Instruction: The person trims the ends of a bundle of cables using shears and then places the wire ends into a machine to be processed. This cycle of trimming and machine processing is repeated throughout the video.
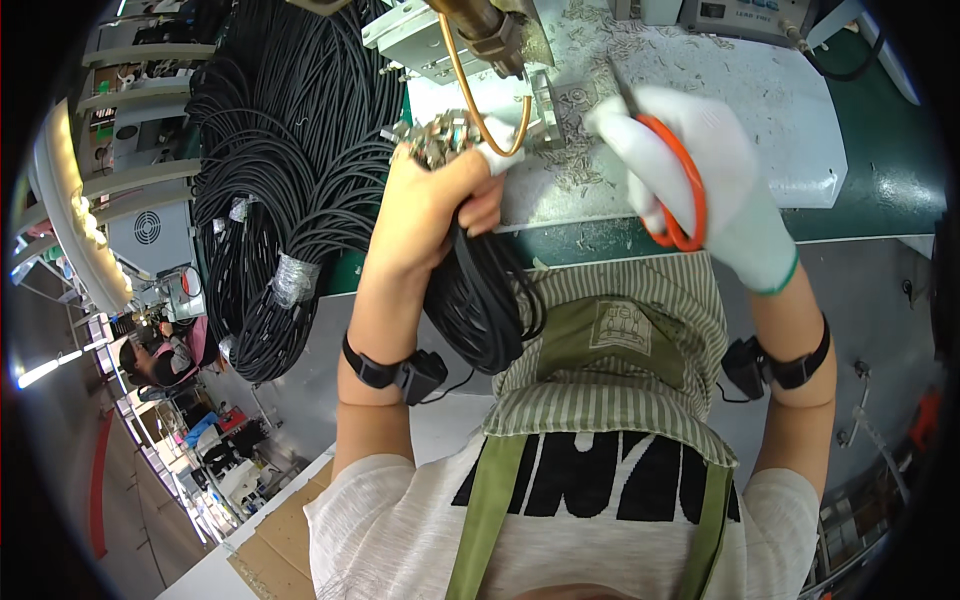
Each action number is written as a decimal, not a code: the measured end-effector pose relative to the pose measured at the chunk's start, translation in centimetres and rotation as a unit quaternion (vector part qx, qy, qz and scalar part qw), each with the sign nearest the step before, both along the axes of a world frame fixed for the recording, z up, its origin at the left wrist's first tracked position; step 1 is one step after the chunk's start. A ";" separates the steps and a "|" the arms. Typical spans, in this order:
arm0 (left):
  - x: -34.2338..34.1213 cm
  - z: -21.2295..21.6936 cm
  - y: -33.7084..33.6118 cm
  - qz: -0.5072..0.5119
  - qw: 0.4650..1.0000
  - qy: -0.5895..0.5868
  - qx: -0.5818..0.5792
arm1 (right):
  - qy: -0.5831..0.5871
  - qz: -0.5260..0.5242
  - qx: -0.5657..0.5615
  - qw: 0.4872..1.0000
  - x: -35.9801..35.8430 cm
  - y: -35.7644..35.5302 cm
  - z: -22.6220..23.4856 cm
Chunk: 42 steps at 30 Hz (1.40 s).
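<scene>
My bare left hand (425, 195) is closed around a bundle of black cables (478, 300). The looped cables hang down below the fist in front of my apron. Above the fist, the bundle's small metal connector ends (440, 138) stick out in a cluster, close to a machine's yellow tube (462, 80). Something white shows by the left fingertips. My right hand (715, 135), in a white knitted glove, grips scissors with red handles (690, 175). Their dark blades point up and away from me over the white work surface, partly covered by the glove.
A large heap of black cables (290, 140) lies at the left, partly wrapped in clear film (295, 280). Metal machinery (490, 35) stands over the table ahead. Small cut scraps (580, 100) litter the white sheet (790, 150). A control box (745, 18) sits at the far right.
</scene>
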State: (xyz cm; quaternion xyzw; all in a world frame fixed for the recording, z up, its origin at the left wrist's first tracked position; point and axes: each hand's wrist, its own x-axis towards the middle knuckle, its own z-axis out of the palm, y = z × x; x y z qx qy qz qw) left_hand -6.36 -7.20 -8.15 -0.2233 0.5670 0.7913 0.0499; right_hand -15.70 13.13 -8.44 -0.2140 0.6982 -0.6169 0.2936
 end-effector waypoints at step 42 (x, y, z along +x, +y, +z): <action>-3.1 -0.4 -1.5 -0.097 0.966 0.016 -0.240 | -0.058 0.138 -0.057 0.987 -4.4 -3.2 -1.9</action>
